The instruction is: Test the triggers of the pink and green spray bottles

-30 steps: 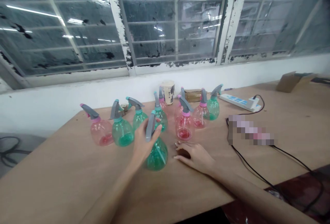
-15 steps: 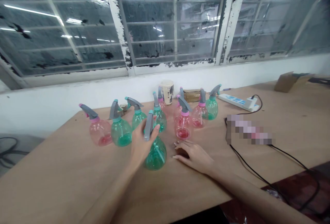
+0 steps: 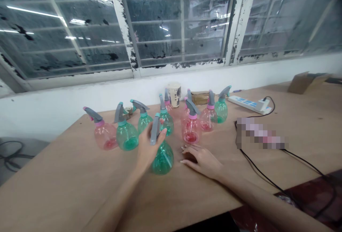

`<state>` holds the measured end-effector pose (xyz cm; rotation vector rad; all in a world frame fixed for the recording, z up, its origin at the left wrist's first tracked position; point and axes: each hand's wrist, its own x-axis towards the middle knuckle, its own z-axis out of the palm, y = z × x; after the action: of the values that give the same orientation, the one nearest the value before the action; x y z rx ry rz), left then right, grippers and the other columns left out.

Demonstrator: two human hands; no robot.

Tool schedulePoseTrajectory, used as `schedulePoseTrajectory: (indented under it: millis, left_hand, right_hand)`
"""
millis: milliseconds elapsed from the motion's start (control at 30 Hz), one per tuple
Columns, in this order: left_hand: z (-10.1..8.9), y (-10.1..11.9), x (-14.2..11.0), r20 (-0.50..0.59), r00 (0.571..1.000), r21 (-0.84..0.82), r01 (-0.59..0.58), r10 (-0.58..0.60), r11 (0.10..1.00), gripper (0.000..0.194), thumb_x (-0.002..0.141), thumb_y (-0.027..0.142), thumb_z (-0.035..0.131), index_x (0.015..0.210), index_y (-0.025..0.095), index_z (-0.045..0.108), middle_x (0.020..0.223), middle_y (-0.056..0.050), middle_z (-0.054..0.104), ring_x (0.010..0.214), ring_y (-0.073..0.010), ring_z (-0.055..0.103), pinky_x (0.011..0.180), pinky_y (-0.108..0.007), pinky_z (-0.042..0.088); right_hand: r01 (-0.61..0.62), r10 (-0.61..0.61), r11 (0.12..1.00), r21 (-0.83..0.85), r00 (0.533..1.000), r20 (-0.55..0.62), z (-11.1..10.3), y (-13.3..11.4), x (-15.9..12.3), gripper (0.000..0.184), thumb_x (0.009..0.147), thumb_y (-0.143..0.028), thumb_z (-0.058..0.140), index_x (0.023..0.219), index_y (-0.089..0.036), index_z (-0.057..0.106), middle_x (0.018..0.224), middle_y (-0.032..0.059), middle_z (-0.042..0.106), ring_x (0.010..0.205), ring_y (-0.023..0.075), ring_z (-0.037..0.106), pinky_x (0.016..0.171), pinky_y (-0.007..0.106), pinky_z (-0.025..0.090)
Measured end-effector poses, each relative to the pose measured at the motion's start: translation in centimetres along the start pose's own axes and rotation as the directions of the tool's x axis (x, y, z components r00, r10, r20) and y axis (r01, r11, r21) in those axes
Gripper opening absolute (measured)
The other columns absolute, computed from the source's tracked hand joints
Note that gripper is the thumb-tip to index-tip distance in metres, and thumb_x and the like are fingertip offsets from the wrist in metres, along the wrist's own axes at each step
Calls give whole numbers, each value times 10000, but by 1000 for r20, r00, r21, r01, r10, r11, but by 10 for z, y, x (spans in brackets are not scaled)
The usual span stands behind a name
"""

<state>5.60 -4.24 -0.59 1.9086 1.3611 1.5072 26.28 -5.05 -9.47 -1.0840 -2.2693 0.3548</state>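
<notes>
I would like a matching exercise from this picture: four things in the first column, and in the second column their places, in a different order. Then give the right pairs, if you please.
1. left hand
2. right hand
3. paper cup
4. white power strip

A. resting on the wooden table, beside the nearest green spray bottle
B. on the right, with a black cable
C. on that bottle's grey trigger head
D. behind the spray bottles

Pairs: 1-C, 2-A, 3-D, 4-B

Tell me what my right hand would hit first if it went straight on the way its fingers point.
Your right hand points left, so it would probably meet the green spray bottle held in your left hand first. The gap looks small, though depth is hard to judge.
</notes>
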Motion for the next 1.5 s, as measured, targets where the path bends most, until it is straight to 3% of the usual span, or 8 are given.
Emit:
schedulePoseTrajectory:
  millis: [100,267,467,700,967,1233,1500]
  left_hand:
    - [-1,1,1,14,1000,18,-20,19,1000,295,821,420,579,1040,225,612,1033,-31,669,895,-204,623,775,-304,480]
    - [-3,4,2,5,1000,96,-21,21,995,240,814,428,584,914,211,608,804,5,655,662,-151,586,625,-257,457]
    - [-7,6,1,-14,1000,146,-25,27,989,234,816,428,585,793,195,588,614,40,564,537,-121,513,536,-230,399]
    - [-2,3,2,26,999,70,-24,22,997,296,831,429,567,1021,210,621,927,-15,671,789,-176,616,714,-273,464]
    - [-1,2,-1,15,1000,21,12,-13,1000,372,819,446,570,1103,208,607,1084,-59,671,941,-232,631,787,-330,491]
    - [1,-2,1,9,1000,-6,-17,17,1000,328,812,413,593,1067,208,619,1077,-48,677,995,-226,623,822,-312,479]
    - [1,-1,0,10,1000,-11,-10,10,1000,321,813,414,592,1061,211,618,1048,-38,681,908,-202,634,765,-290,481]
  right_hand:
    - [-5,5,1000,-2,1000,-3,0,0,0,257,874,-429,545,1001,-213,598,1113,59,663,1045,217,607,910,382,479]
    - [-9,9,1000,1,1000,-8,0,0,-1,263,868,-434,551,1009,-216,599,1102,62,665,1053,221,604,918,389,475]
    - [-4,4,1000,5,1000,-13,0,1,0,249,867,-425,555,988,-212,601,1110,62,663,1049,218,605,925,385,471]
    - [-18,18,999,29,1000,-14,0,1,0,254,863,-427,560,996,-214,595,1108,55,661,1039,223,604,913,378,469]
    - [-79,81,989,126,997,-7,-1,4,1,249,849,-436,578,976,-227,621,1045,45,675,977,202,621,870,355,475]
    - [-135,138,972,191,990,-5,-4,3,0,229,845,-433,580,944,-234,634,1013,33,693,943,199,640,851,349,481]
    - [-190,199,950,249,980,-13,-4,3,-2,239,855,-440,560,967,-243,637,993,18,716,927,193,667,857,341,489]
